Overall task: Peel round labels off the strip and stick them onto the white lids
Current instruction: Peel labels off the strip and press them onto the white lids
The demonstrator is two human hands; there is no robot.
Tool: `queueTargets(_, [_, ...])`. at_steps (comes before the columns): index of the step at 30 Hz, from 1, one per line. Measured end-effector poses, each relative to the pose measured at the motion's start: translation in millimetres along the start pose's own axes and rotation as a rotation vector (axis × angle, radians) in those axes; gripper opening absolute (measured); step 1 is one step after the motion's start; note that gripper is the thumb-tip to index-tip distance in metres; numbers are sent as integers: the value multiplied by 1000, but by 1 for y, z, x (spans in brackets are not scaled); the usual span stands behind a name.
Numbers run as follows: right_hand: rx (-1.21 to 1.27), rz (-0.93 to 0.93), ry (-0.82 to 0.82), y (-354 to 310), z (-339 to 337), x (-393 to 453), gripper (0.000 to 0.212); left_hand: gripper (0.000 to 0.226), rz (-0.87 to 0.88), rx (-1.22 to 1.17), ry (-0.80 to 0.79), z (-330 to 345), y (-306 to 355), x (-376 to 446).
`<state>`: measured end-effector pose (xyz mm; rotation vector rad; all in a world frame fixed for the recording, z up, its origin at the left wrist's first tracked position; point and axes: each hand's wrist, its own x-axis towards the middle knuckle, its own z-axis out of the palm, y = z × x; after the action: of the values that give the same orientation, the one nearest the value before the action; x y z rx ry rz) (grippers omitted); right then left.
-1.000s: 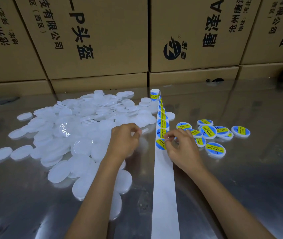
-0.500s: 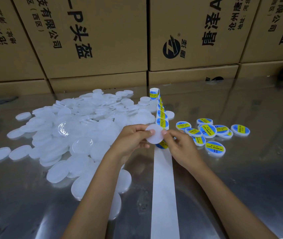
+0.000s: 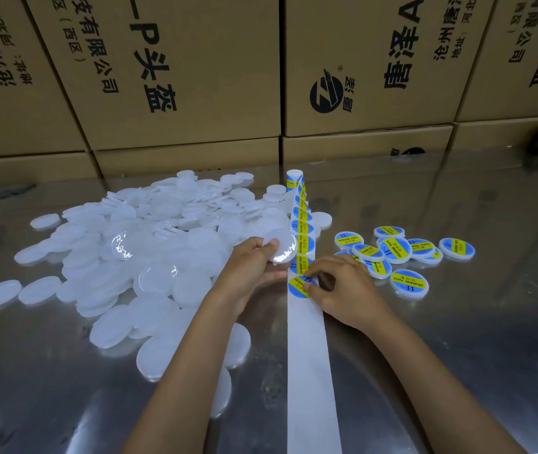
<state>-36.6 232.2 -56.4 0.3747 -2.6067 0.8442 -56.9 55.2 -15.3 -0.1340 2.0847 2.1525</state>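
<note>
Head view: a blank white lid (image 3: 281, 245) is held tilted in the left hand (image 3: 254, 273), above the tabletop (image 3: 457, 339). The nearest label (image 3: 301, 286) on the strip (image 3: 308, 355) is pinched at its edge by the right hand (image 3: 343, 290) (fingertips closed). It is probably best lifted slowly, then centred on the lid.

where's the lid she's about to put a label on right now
In the head view, the blank white lid is held up in the left hand, just left of the label strip and right of the unlabelled lid pile.
</note>
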Motion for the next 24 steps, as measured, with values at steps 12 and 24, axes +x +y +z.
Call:
queueTargets(12, [81,46,-122,-7,-13,1,22,33,-36,-51,-172,6,-7,-2])
queueTargets(24, [199,-20,-93,-14,-9,-1,16,22,-60,-148,-193,3,-7,0])
